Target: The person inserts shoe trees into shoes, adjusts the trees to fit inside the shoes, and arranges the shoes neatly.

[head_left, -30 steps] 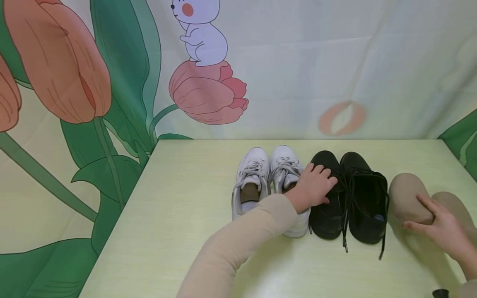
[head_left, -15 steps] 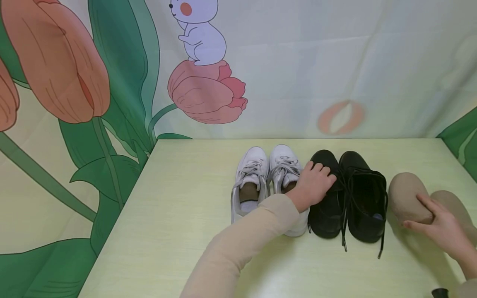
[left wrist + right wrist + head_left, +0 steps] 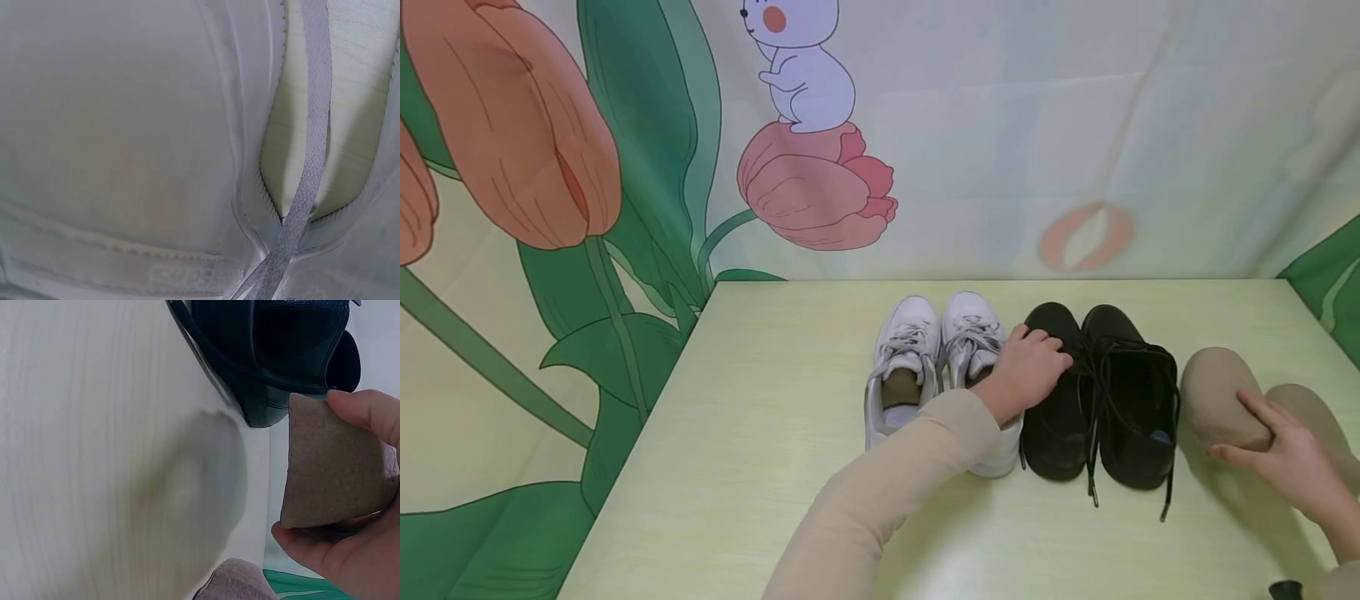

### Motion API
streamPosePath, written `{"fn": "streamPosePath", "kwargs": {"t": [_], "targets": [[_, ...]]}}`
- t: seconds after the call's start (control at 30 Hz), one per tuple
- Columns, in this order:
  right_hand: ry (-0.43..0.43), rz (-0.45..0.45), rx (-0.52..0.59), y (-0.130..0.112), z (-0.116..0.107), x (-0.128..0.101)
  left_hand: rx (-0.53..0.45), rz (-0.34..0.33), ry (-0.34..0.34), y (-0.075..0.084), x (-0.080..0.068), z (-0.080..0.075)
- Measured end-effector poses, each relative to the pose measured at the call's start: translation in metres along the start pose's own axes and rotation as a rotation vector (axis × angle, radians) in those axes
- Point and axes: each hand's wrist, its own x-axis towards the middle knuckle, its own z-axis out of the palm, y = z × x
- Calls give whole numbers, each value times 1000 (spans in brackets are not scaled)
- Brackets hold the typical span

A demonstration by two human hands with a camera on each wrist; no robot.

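Shoes stand in a row on the pale green bench (image 3: 760, 433): a pair of white lace-up sneakers (image 3: 910, 367), then a pair of black leather lace-up shoes (image 3: 1120, 400), then a pair of tan suede shoes (image 3: 1213, 392). The left hand (image 3: 1030, 371) rests on the inner black shoe, fingers curled over its top. The right hand (image 3: 1281, 458) has the nearer tan shoe in its grip, thumb and fingers pinching its upper.
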Motion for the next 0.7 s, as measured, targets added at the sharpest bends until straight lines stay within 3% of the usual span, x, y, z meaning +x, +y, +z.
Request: {"fn": "streamPosePath", "kwargs": {"t": [0.37, 0.5, 0.7], "targets": [[-4, -11, 13, 1, -1, -1, -34, 4, 88, -6, 0, -1], [-7, -14, 18, -2, -2, -1, -20, 29, 91, -7, 2, -2], [-7, -14, 45, -7, -4, 0, -164, 23, 53, -12, 7, -6]]}}
